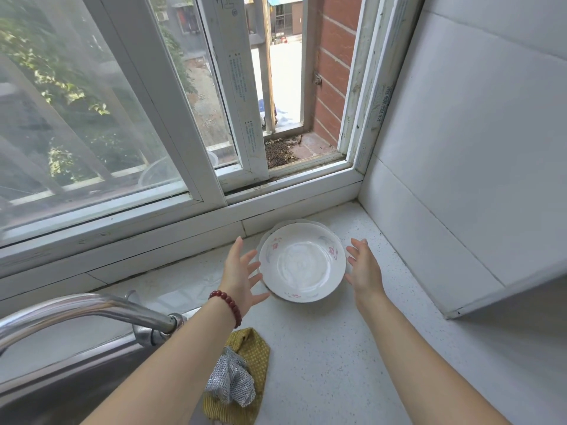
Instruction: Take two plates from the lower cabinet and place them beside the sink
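1. The left hand [242,273] is spread wide, fingers fanned and palm turned toward the plates [302,262]; its fingertips sit right at the left rim, and I cannot tell whether they touch it or are just off it.
2. The right hand [365,266] is likewise open, fingers loosely splayed and pointing up the frame, just beside the right rim with nothing gripped.
3. The plates lie stacked in the centre of the frame, face up on the pale speckled surface [337,348]; the top one is white with small pink flowers, and the rim of the one beneath peeks out at the upper left. They are round, so no long axis shows; the top plate sits slightly off-centre toward the lower right.
4. The stack rests close to the window ledge [214,222], right of the steel faucet [92,305] and the sink [61,378] in the lower left.
5. Both forearms reach in from the bottom edge, angling up and inward to flank the stack; the left wrist wears a dark red bead bracelet [228,305].
6. A yellow cloth [257,351] with a grey mesh scrubber [231,381] on it lies at lower centre, under the left forearm.
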### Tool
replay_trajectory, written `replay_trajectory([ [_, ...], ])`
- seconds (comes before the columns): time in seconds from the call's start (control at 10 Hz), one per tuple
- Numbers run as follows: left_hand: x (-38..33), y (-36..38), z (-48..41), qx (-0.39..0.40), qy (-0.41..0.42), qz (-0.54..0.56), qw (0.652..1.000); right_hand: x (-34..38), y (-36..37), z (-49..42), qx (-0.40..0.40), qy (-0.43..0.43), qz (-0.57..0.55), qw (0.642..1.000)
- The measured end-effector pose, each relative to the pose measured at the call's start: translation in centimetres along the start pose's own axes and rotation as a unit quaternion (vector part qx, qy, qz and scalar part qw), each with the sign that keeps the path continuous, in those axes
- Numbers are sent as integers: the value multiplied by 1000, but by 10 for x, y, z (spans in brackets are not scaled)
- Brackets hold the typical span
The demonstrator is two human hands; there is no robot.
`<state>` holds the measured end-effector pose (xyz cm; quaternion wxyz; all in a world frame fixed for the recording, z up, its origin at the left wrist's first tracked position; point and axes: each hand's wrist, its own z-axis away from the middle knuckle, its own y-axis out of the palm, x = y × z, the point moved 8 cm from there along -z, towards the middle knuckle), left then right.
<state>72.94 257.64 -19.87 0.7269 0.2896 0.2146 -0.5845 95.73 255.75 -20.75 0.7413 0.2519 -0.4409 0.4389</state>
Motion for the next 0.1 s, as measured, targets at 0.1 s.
replay_trajectory([
  [0.1,-3,2,15,7,15,4,1000,5,-1,12,15,-1,-17,1000],
])
